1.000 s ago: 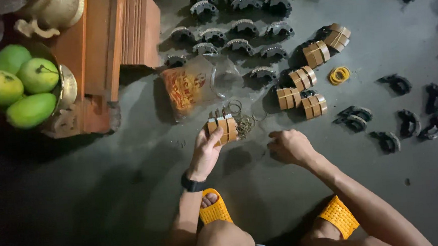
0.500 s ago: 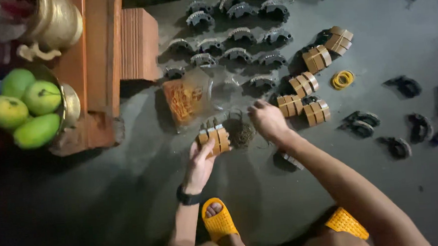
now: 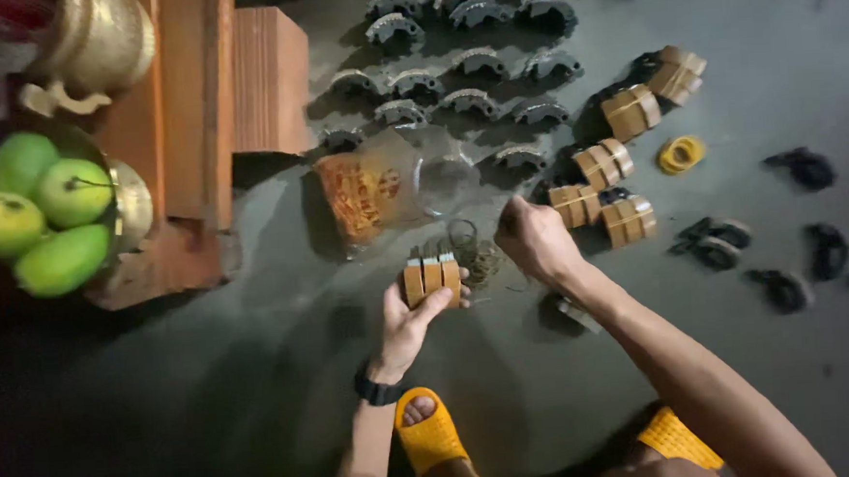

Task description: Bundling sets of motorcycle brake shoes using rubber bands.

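While the left hand [image 3: 411, 319] grips a bundle of tan blocks [image 3: 432, 278] by its near edge above the floor [image 3: 210, 395], the right hand [image 3: 533, 238] hangs closed just right of it, holding nothing visible. Stiff and light by the look, the bundle seems best pinched across its flat sides.

Seen from above: the person's left hand [image 3: 412, 324] and right hand [image 3: 535, 239] are bare, with no gloves or rings visible. A black band-style wristwatch [image 3: 378, 390] circles the left wrist. Both forearms are uncovered, no sleeves reaching into view. On the feet, at the near edge of the scene, are yellow-orange moulded rubber slide sandals with ribbed straps, the left sandal [image 3: 433, 439] showing bare toes at its open front, the right sandal [image 3: 679, 439] partly hidden behind the right forearm.
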